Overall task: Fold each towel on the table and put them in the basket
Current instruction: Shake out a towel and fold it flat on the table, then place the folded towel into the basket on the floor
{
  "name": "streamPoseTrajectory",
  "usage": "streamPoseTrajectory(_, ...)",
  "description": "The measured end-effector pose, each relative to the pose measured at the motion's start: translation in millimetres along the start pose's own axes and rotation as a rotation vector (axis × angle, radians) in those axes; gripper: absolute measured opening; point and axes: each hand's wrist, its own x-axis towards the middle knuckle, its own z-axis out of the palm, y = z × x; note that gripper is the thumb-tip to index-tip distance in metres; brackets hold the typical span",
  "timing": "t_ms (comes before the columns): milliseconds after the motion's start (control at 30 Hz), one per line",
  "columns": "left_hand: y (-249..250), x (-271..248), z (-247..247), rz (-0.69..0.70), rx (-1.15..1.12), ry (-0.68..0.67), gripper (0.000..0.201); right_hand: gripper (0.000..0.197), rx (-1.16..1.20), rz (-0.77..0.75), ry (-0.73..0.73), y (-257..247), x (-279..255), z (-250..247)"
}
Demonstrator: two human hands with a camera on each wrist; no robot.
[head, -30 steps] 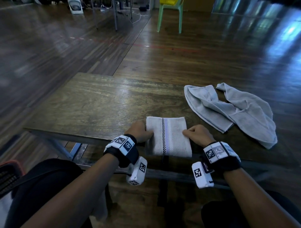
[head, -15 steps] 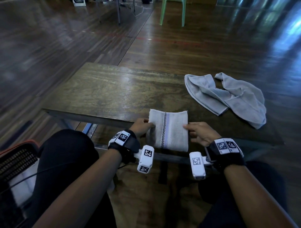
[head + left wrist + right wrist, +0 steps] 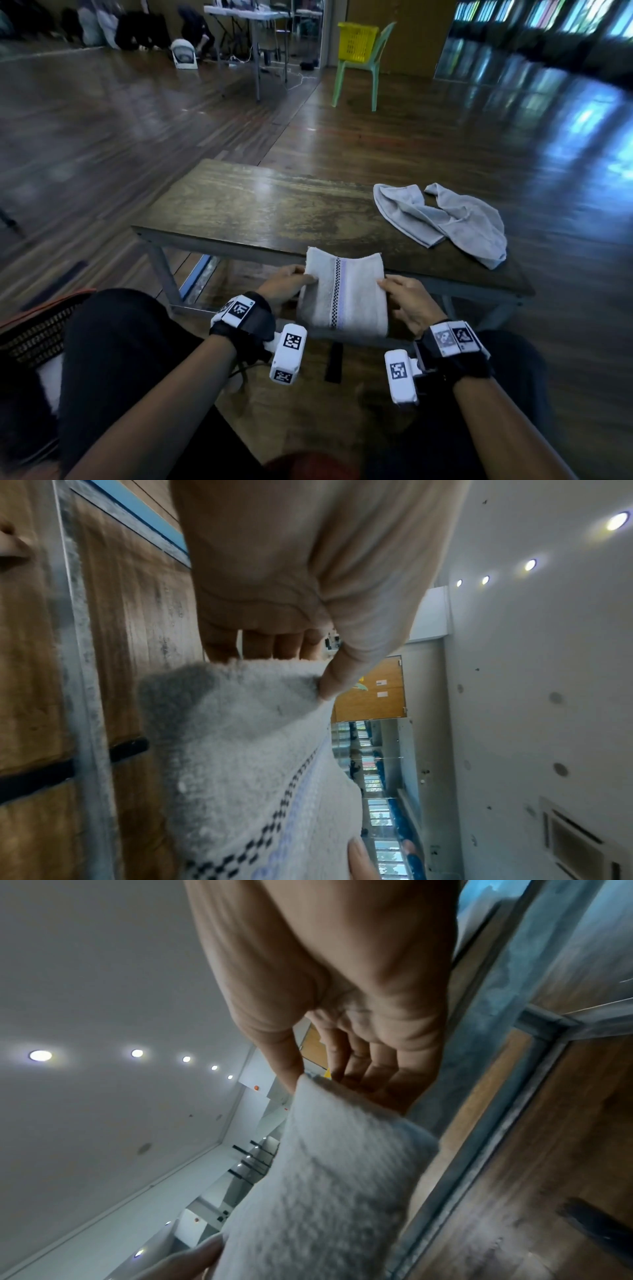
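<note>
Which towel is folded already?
The white striped towel, a neat rectangle gripped at its sides by the left hand and right hand. The grey towel lies crumpled on the table, untouched.

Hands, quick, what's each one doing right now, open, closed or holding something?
Left hand: pinches the left edge of the folded white towel.
Right hand: pinches the towel's right edge.

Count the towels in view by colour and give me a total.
White folded towel with checkered stripe, held by the left hand and right hand: 1
Grey unfolded towel lying on the table: 1
Total: 2
</note>
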Motion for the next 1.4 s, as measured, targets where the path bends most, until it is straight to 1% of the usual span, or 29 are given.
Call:
streamPoseTrajectory(67,14,-17,-6,0.039,-0.033,0.029,0.006,0.029,0.008,-0.065,-0.014,-18,-14,3)
streamPoseTrajectory(100,23,-25,-9,0.057,-0.063,0.043,0.008,0.026,0.004,-0.098,-0.028,-28,-20,4)
streamPoseTrajectory(167,44,-41,-20,0.106,-0.101,0.077,0.016,0.015,-0.007,-0.157,-0.072,-51,-29,9)
streamPoseTrajectory(233,65,-55,-35,0.177,-0.114,0.127,0.014,0.009,-0.002,-0.228,-0.122,-75,-36,18)
streamPoseTrajectory(333,95,-79,-63,0.270,-0.122,0.240,0.005,0.017,0.015,-0.337,-0.199,-111,-39,39)
streamPoseTrajectory(433,117,-106,-90,0.337,-0.147,0.350,0.004,0.017,0.002,-0.413,-0.276,-142,-39,67)
streamPoseTrajectory(500,125,-128,-108,0.382,-0.177,0.411,0.014,0.023,-0.011,-0.446,-0.337,-159,-40,89)
streamPoseTrajectory(567,126,-149,-125,0.407,-0.205,0.470,0.023,0.023,-0.014,-0.479,-0.426,-172,-43,113)
streamPoseTrajectory(633,122,-165,-143,0.424,-0.240,0.524,0.026,0.021,-0.022,-0.497,-0.501,-181,-47,138)
streamPoseTrajectory(700,113,-176,-161,0.430,-0.270,0.583,0.026,0.020,-0.049,-0.519,-0.567,-186,-51,162)
streamPoseTrajectory(833,87,-195,-192,0.361,-0.268,0.698,0.029,0.022,-0.093,-0.509,-0.693,-182,-52,209)
streamPoseTrajectory(900,69,-200,-203,0.307,-0.274,0.755,0.023,0.026,-0.127,-0.480,-0.746,-173,-50,232)
streamPoseTrajectory(1000,40,-205,-216,0.250,-0.287,0.845,0.008,0.026,-0.147,-0.408,-0.814,-156,-43,265)
streamPoseTrajectory(1067,17,-205,-228,0.203,-0.302,0.886,0.007,0.028,-0.168,-0.363,-0.844,-142,-36,288)
streamPoseTrajectory(1100,5,-204,-234,0.171,-0.316,0.902,0.010,0.028,-0.187,-0.348,-0.858,-134,-33,300)
streamPoseTrajectory(1167,-26,-201,-247,0.100,-0.368,0.928,0.018,0.026,-0.231,-0.313,-0.891,-115,-24,326)
streamPoseTrajectory(1267,-78,-191,-268,-0.019,-0.425,0.948,0.012,0.024,-0.333,-0.233,-0.922,-78,-8,370)
streamPoseTrajectory(1333,-115,-183,-283,-0.109,-0.465,0.968,0.011,0.019,-0.399,-0.141,-0.947,-50,5,405)
streamPoseTrajectory(1400,-150,-173,-301,-0.203,-0.501,0.986,0.006,0.013,-0.471,-0.046,-0.959,-19,18,442)
